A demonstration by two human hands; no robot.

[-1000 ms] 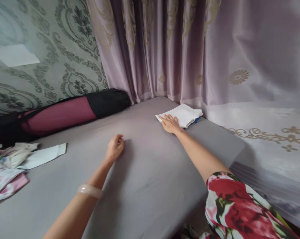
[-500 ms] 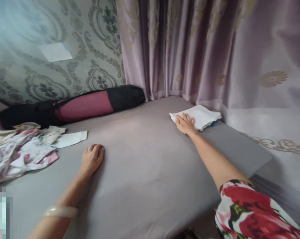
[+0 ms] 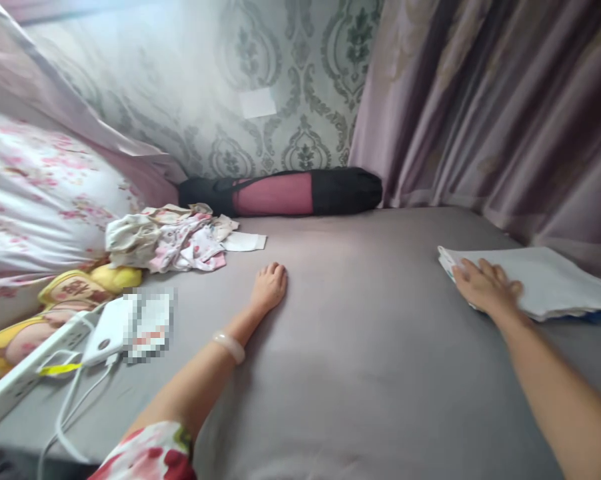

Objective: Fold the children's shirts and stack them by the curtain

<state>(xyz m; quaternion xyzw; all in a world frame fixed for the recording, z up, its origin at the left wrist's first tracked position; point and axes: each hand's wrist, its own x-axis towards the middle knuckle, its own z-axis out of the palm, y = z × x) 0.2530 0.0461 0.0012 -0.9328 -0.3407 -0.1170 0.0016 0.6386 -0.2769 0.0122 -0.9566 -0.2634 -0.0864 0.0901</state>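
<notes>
My right hand [image 3: 486, 288] lies on the left end of a stack of folded white cloths [image 3: 545, 277] at the right, fingers spread over its top. The hand looks slightly smeared by motion. Something blue shows beneath the stack's right end. Near the middle, my left hand [image 3: 269, 288] rests palm down on the grey bed sheet [image 3: 360, 347], fingers loosely bent and holding nothing. A pale bracelet [image 3: 229, 347] circles the left wrist. Beyond that hand, to its left, sits a loose pile of patterned baby clothes [image 3: 188, 240], with a flat white piece [image 3: 245, 241] at its right edge.
A black and pink rolled bag [image 3: 275, 193] lies along the patterned wall. Left are a yellow stuffed toy [image 3: 75, 287], a white power strip [image 3: 30, 363], a white device [image 3: 108, 330] and cables [image 3: 70, 400]. Purple curtains [image 3: 430, 120] hang at the right.
The view has swung left, bringing the toy, power strip and cables into sight. My right hand stays on the white stack, which now looks closer. My left hand still rests on the sheet.
</notes>
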